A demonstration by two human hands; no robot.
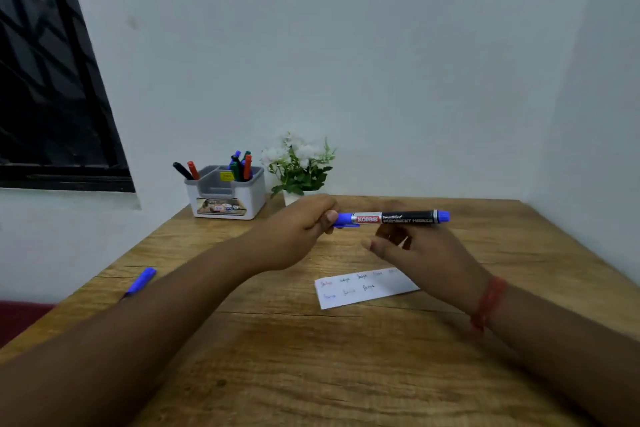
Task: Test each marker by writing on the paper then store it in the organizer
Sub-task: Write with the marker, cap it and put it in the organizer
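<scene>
My left hand (pixel 304 229) grips the blue cap end of a blue-and-black marker (pixel 394 218) held level above the table. Just below the marker's barrel is my right hand (pixel 422 253), fingers spread, not closed on the barrel. A white strip of paper (pixel 360 289) with several short written words lies on the table under my right hand. The white and grey organizer (pixel 227 198) stands at the back left and holds several markers in black, red, green and blue. Another blue marker (pixel 140 282) lies near the table's left edge.
A small pot of white flowers (pixel 298 170) stands right of the organizer by the wall. The wooden table (pixel 311 357) sits in a corner, with walls behind and to the right. A dark window is at the upper left.
</scene>
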